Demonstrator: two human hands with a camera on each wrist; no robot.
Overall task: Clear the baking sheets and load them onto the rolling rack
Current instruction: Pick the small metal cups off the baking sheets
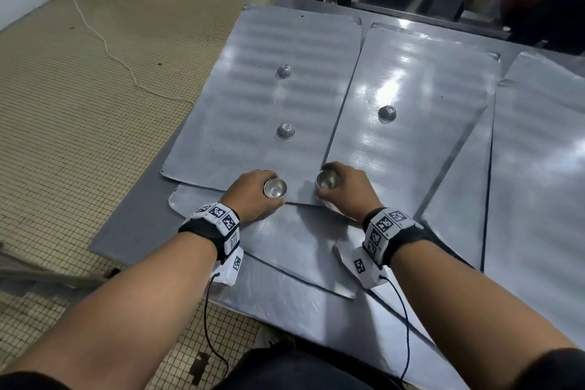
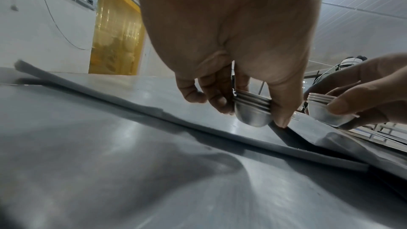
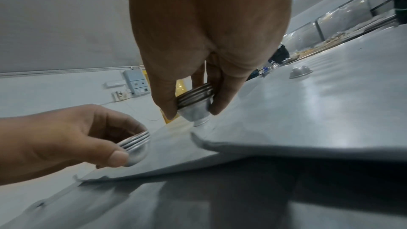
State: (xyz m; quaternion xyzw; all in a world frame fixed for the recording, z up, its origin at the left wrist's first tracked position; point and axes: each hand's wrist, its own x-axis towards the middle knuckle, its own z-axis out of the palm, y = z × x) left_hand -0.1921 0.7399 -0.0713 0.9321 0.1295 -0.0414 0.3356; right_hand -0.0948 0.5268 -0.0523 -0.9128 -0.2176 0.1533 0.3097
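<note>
Shiny nested metal cups, ribbed-rimmed, pinched in left hand; right hand grips another stack.

Head cam looks steeply down over both forearms at the baking sheets. Wrist cams sit low, close behind each palm, facing forward along the sheets. Each wrist view also catches the opposite hand.

Silver cups, grey sheets (beige checked floor).
</note>
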